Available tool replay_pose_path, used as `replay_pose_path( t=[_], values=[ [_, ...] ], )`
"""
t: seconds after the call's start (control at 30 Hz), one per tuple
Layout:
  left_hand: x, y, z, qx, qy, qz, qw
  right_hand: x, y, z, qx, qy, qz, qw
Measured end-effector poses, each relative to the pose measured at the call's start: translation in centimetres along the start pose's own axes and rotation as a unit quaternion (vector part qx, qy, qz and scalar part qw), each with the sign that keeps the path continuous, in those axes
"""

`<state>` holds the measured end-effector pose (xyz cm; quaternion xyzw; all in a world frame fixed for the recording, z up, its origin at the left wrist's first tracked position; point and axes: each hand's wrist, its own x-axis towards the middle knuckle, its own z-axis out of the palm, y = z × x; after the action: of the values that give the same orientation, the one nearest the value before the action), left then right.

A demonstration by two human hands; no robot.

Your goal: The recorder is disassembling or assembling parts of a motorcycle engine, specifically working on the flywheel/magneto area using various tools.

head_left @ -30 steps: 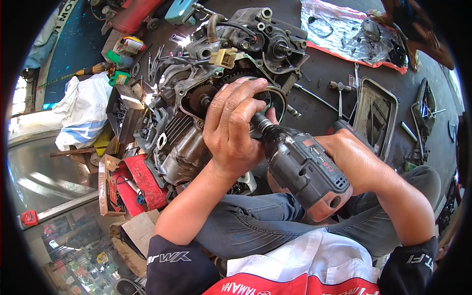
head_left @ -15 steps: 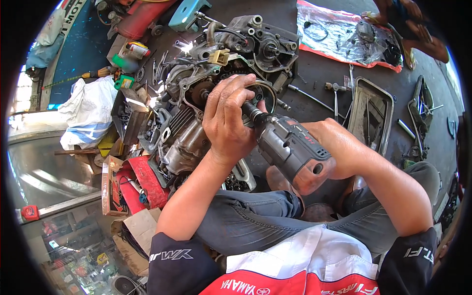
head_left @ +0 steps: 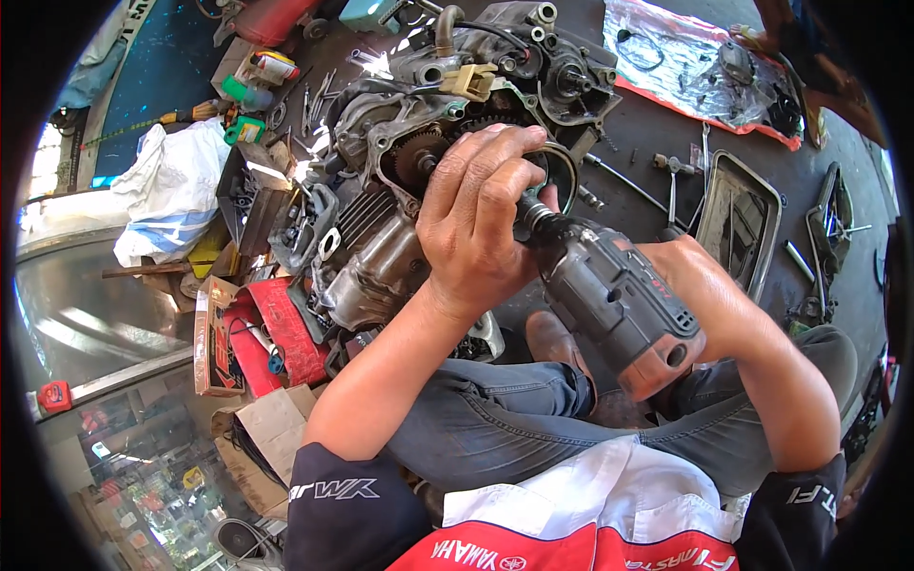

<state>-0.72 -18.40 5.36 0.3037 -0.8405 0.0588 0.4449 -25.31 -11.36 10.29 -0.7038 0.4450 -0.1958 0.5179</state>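
One power driver at the centre of the frame, aimed at a round metal drum beside an opened engine.

The left hand is curled around the drum's left side, fingers bent over its rim; the right hand clasps the driver from behind its casing, most of its fingers hidden from me; the driver slants up and to the left, its socket close against the left hand, and I cannot tell what the tip meets; a toothed gear shows just left of the knuckles, and a yellowish block sits on the engine above them; a shallow metal tray lies at the right of the frame, a red-edged plastic sheet at the upper right, a white sack at the left.
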Motion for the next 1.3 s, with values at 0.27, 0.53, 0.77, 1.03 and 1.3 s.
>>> replay_pose_path(
  t=[0.27, 0.53, 0.77, 1.03, 1.3],
  values=[
    [0.4, 0.6, -0.6, 0.025, -0.027, -0.005, 0.999, 0.0, 0.5, 0.1, 0.000, -0.012, 0.009, 1.000],
    [0.3, 0.2, -0.1, -0.002, 0.000, -0.004, 1.000, -0.3, 1.2, 1.0, 0.053, -0.030, 0.023, 0.998],
    [0.2, 0.2, 0.0, 0.007, -0.004, 0.000, 1.000, -0.3, 0.8, 0.7, 0.013, -0.011, 0.020, 1.000],
    [0.1, 0.1, 0.1, 0.010, -0.001, 0.003, 1.000, -0.4, 0.5, 1.1, 0.041, -0.006, 0.030, 0.999],
    [0.0, 0.3, 0.0, 0.022, -0.005, -0.005, 1.000, -0.4, 0.8, 1.4, 0.052, -0.003, 0.037, 0.998]
  ],
)
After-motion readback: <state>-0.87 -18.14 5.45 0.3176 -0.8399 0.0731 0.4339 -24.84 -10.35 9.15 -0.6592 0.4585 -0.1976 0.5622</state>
